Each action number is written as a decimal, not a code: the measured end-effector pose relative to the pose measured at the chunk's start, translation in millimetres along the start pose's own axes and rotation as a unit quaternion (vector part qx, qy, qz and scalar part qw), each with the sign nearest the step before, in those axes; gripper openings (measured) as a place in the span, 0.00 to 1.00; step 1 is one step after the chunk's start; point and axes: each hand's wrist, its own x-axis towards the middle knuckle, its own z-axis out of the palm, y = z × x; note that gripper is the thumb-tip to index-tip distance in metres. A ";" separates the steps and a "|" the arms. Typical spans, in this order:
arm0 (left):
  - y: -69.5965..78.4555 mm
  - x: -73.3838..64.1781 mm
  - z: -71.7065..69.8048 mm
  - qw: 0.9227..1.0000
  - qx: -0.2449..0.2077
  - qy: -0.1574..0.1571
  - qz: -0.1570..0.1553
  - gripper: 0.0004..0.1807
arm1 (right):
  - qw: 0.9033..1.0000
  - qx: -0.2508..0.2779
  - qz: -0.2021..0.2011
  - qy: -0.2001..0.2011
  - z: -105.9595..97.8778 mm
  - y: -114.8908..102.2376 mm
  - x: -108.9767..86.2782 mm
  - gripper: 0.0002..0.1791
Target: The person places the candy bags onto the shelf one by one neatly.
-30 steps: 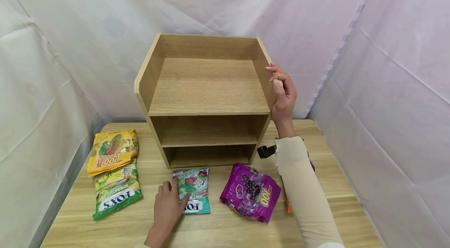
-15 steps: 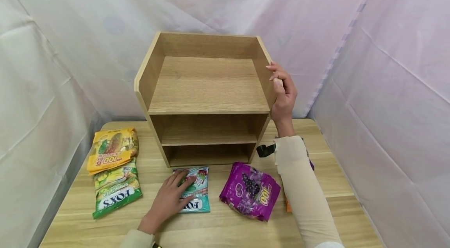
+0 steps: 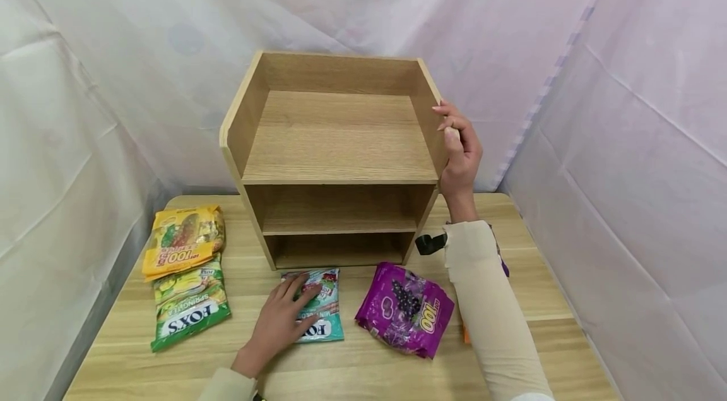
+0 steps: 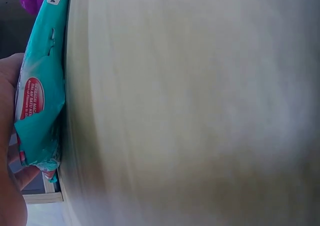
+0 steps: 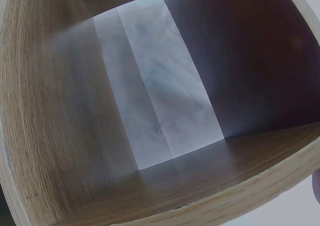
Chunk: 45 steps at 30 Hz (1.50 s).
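Observation:
My left hand (image 3: 282,319) lies over a teal Fox's candy bag (image 3: 331,309) on the table, fingers spread and thumb apart across its front. In the left wrist view, that candy bag (image 4: 42,80) stands in profile against the tabletop, with part of the hand (image 4: 7,136) along its side. At the right, my right hand (image 3: 461,155) grips the side panel of a small wooden shelf (image 3: 341,136), thumb towards me and fingers over the edge. The right wrist view looks into a compartment of this shelf (image 5: 55,116); only a sliver of hand shows at its edge.
A purple grape candy bag (image 3: 406,309) lies right of the teal one. Further left, a yellow candy bag (image 3: 184,243) overlaps a green Fox's bag (image 3: 190,312). An orange package (image 3: 466,333) is mostly hidden under the right forearm. White cloth (image 3: 352,3) surrounds the table.
My left hand has come forward and right from the teal candy bag's left edge onto its front, now covering more of it. My right hand keeps its hold on the shelf.

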 end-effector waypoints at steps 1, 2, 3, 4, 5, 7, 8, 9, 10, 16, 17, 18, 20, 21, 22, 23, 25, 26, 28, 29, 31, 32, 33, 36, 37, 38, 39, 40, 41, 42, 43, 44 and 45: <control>0.7 0.5 0.1 1.000 0.001 0.001 -0.001 0.32 | 1.000 0.000 0.000 -0.001 -0.2 0.1 0.1 0.14; 1.3 0.9 0.3 1.000 0.002 0.002 -0.001 0.32 | 1.000 0.001 0.002 -0.001 -0.3 0.2 0.2 0.14; 1.8 1.1 0.4 1.000 0.001 0.003 -0.003 0.32 | 1.000 0.001 0.002 -0.002 -0.5 0.4 0.2 0.14; 2.1 1.3 0.6 1.000 0.000 0.003 -0.004 0.32 | 1.000 0.001 0.003 -0.002 -0.7 0.5 0.2 0.14; 2.3 1.5 0.9 1.000 -0.001 0.003 -0.005 0.32 | 1.000 0.001 0.004 -0.002 -1.0 0.6 0.3 0.14; 2.1 1.8 1.3 1.000 -0.002 -0.001 -0.006 0.32 | 1.000 0.000 0.006 -0.001 -1.5 0.9 0.1 0.14; 1.8 1.9 1.6 1.000 -0.002 -0.004 -0.006 0.32 | 1.000 0.000 0.007 0.000 -1.8 1.0 0.0 0.14; 1.4 1.9 1.7 1.000 -0.003 -0.007 -0.006 0.32 | 1.000 -0.001 0.008 0.001 -2.1 1.1 -0.1 0.14; 1.0 1.9 2.1 1.000 -0.003 -0.011 -0.006 0.32 | 1.000 -0.001 0.009 0.001 -2.4 1.1 -0.2 0.14; -0.2 1.4 2.3 1.000 -0.006 -0.026 -0.006 0.33 | 1.000 0.003 0.010 0.001 -3.5 1.5 -0.7 0.14; 0.1 1.5 2.0 1.000 -0.009 -0.024 -0.006 0.33 | 1.000 0.003 0.011 0.001 -3.5 1.5 -0.8 0.14; 0.8 1.8 1.8 1.000 -0.011 -0.022 -0.006 0.33 | 1.000 0.004 0.011 0.001 -3.6 1.4 -0.7 0.14; 2.8 2.5 1.2 1.000 -0.018 -0.013 -0.009 0.32 | 1.000 0.005 0.013 0.001 -3.6 1.1 -0.6 0.14; 4.1 2.9 0.7 1.000 -0.024 -0.008 -0.012 0.31 | 1.000 0.005 0.013 0.002 -3.5 0.8 -0.6 0.14; 5.6 3.3 0.3 0.999 -0.032 -0.002 -0.016 0.31 | 1.000 0.005 0.014 0.002 -3.5 0.6 -0.6 0.14; 7.2 3.9 -0.3 0.999 -0.040 0.003 -0.021 0.30 | 1.000 0.005 0.014 0.003 -3.5 0.2 -0.7 0.14; 10.4 4.6 -1.9 0.998 -0.052 0.013 -0.038 0.29 | 1.000 0.004 0.014 0.005 -3.4 -0.3 -1.0 0.14; 11.9 5.0 -2.8 0.997 -0.056 0.020 -0.051 0.29 | 1.000 0.003 0.015 0.006 -3.4 -0.4 -1.2 0.14; 14.7 5.2 -4.8 0.994 -0.056 0.036 -0.084 0.28 | 1.000 0.002 0.014 0.007 -3.5 -0.6 -1.3 0.14; 15.7 5.2 -5.7 0.992 -0.053 0.044 -0.103 0.28 | 1.000 0.002 0.014 0.007 -3.4 -0.6 -1.5 0.14; 17.7 5.0 -7.2 0.987 -0.044 0.065 -0.143 0.26 | 1.000 0.002 0.014 0.008 -3.5 -0.4 -1.5 0.13; 18.8 5.0 -7.7 0.982 -0.044 0.074 -0.166 0.25 | 1.000 0.001 0.014 0.007 -3.5 -0.4 -1.5 0.13; 19.9 4.9 -7.9 0.978 -0.045 0.082 -0.188 0.25 | 1.000 0.000 0.014 0.007 -3.6 -0.3 -1.4 0.13; 24.1 6.1 -8.0 0.957 -0.064 0.092 -0.267 0.26 | 1.000 -0.001 0.012 0.005 -3.4 0.3 -1.3 0.13; 25.6 6.9 -7.9 0.948 -0.077 0.089 -0.297 0.28 | 1.000 -0.001 0.012 0.004 -3.4 0.4 -1.2 0.13; 27.3 7.9 -8.1 0.937 -0.091 0.085 -0.326 0.29 | 1.000 -0.001 0.012 0.003 -3.3 0.5 -1.2 0.13; 28.8 9.1 -8.2 0.926 -0.103 0.079 -0.353 0.30 | 1.000 0.000 0.011 0.002 -3.2 0.5 -1.2 0.13; 30.4 10.6 -9.0 0.916 -0.115 0.070 -0.379 0.31 | 1.000 0.000 0.011 0.003 -3.3 0.5 -1.3 0.13; 31.8 12.1 -9.8 0.906 -0.125 0.059 -0.400 0.33 | 1.000 -0.001 0.011 0.003 -3.4 0.4 -1.4 0.13; 33.1 13.8 -10.7 0.898 -0.133 0.049 -0.417 0.34 | 1.000 -0.001 0.010 0.003 -3.4 0.0 -1.4 0.13; 34.3 15.3 -11.7 0.890 -0.141 0.039 -0.431 0.35 | 1.000 -0.003 0.009 0.003 -3.5 -0.6 -1.5 0.14; 35.2 16.8 -12.7 0.885 -0.146 0.028 -0.440 0.36 | 1.000 -0.005 0.008 0.004 -3.6 -1.1 -1.5 0.14; 35.8 18.1 -13.2 0.882 -0.148 0.017 -0.447 0.37 | 1.000 -0.008 0.008 0.005 -3.8 -1.7 -1.5 0.14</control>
